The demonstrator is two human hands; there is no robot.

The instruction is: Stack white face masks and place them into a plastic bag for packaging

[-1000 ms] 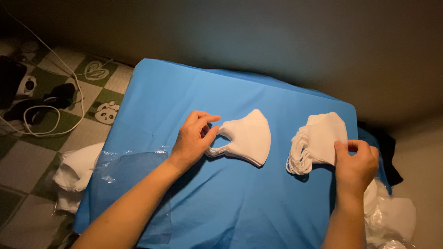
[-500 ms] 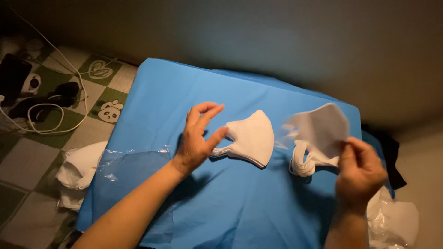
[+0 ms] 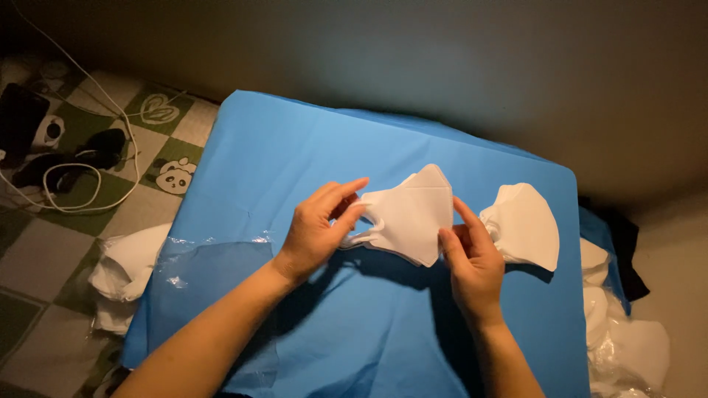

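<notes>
Blue cloth (image 3: 383, 332) covers the whole work surface, with a clear plastic sheet (image 3: 214, 273) lying on its near left corner. Both of the person's hands are up in the middle of it, working the same white mask (image 3: 409, 214): the left hand (image 3: 317, 236) has its fingers pinched on the ear-loop end, and the right hand (image 3: 468, 262) grips the lower right edge between thumb and fingers. Looks like there might be more than one mask under it, hard to say from here. Just right of that sits a stack of white masks (image 3: 523, 225) on the cloth. Off the left edge there's a pile of more white masks (image 3: 129, 269), and further back a white cable (image 3: 88, 177) on the green checkered mat (image 3: 81, 199).
</notes>
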